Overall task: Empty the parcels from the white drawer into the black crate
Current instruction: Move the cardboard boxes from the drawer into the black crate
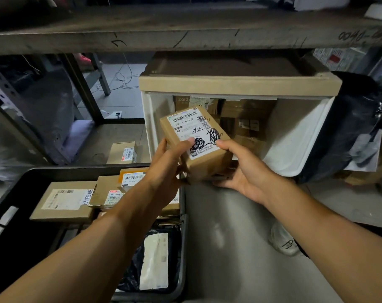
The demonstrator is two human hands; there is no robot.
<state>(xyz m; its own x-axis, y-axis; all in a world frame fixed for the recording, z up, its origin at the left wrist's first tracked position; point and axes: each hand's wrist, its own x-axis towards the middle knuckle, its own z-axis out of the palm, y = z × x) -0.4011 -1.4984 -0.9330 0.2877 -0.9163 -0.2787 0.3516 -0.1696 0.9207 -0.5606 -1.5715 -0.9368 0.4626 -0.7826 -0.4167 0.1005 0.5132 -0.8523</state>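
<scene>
Both hands hold one small brown cardboard parcel (196, 141) in the air, in front of the open white drawer (294, 136) and just past the far right corner of the black crate (17, 184). The left hand (170, 158) grips the parcel's near left edge, its thumb lying across the white shipping label beside a black scribble. The right hand (238, 169) cups the parcel's near right corner from below, with its thumb pressed on the label's lower right edge. The parcel is tilted, label side up, with handwriting and barcodes showing on it.

Behind it, the drawer stands pulled out from under a tan lid (240, 84) and holds more brown boxes (246, 121) stacked toward its back. The crate, lower left, carries several labelled cardboard parcels (63, 202) along its far side and a black plastic mailer (150, 259) with a white label at its near right. One more small box (122, 153) sits on the low shelf (111, 136) left of the drawer.
</scene>
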